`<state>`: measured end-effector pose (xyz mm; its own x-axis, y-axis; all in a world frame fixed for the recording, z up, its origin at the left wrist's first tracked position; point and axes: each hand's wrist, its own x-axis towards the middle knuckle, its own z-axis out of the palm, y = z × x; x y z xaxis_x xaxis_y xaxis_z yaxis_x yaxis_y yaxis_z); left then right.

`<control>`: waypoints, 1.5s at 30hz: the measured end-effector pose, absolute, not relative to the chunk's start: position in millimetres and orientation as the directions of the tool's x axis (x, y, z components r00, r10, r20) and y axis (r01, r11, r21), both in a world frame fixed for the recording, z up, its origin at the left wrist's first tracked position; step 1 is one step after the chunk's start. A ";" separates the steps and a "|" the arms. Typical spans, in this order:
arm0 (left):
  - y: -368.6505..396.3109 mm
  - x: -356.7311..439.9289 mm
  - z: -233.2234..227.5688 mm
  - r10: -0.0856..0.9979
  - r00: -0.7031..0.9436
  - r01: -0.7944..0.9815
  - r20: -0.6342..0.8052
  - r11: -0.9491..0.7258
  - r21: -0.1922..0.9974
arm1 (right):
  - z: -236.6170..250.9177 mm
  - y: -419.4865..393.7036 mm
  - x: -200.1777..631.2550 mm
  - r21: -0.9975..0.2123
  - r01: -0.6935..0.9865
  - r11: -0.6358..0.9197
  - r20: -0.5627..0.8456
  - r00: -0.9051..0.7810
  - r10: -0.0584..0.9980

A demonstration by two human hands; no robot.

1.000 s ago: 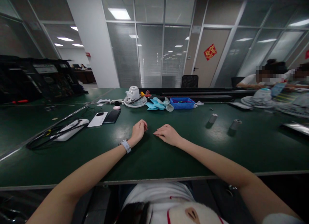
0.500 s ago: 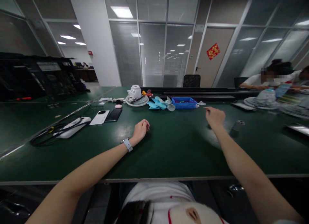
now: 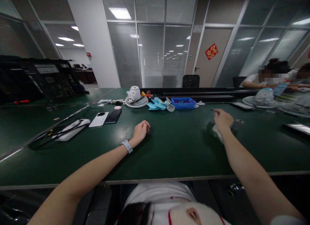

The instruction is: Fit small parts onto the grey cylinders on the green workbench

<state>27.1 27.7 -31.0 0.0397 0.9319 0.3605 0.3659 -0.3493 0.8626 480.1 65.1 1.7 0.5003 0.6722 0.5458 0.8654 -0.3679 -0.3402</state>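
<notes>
My left hand point(image 3: 141, 131) rests on the green table point(image 3: 179, 147), its fingers loosely curled in, with nothing visible in them. A watch point(image 3: 127, 146) is on that wrist. Farther right, my right hand point(image 3: 223, 120) hovers over the table with thumb and forefinger pinched; a tiny dark tip shows at the fingertips, too small to name. Just beyond it stands a small grey cylinder point(image 3: 239, 121), partly covered by the hand. Blue fan blades point(image 3: 157, 104), a clear piece beside them and a blue tray point(image 3: 184, 103) lie toward the back.
A white fan body with its grille point(image 3: 136, 101) stands at the back. To the left lie a white phone point(image 3: 98, 119), a black phone point(image 3: 112, 116) and a white power strip-like block point(image 3: 72, 129) with black cable. Co-workers point(image 3: 254, 80) sit at the far right near other fan parts.
My right hand has shifted to the right, closer to the grey cylinder, and now partly covers it. My left hand stays in place. The view has turned slightly.
</notes>
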 end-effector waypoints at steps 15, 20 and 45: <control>32.0 25.1 -36.4 0.924 0.045 0.375 0.380 -0.369 0.851 | -4.8 71.3 486.0 -0.351 0.854 -0.384 0.529 0.519 0.671; 30.7 25.3 -34.9 0.926 0.042 0.373 0.374 -0.362 0.854 | -3.4 66.3 482.8 -0.366 0.849 -0.382 0.536 0.528 0.659; 26.9 26.2 -30.3 0.926 0.073 0.423 0.370 -0.365 0.829 | 1.6 61.4 371.7 -0.415 0.908 0.060 0.551 0.199 0.810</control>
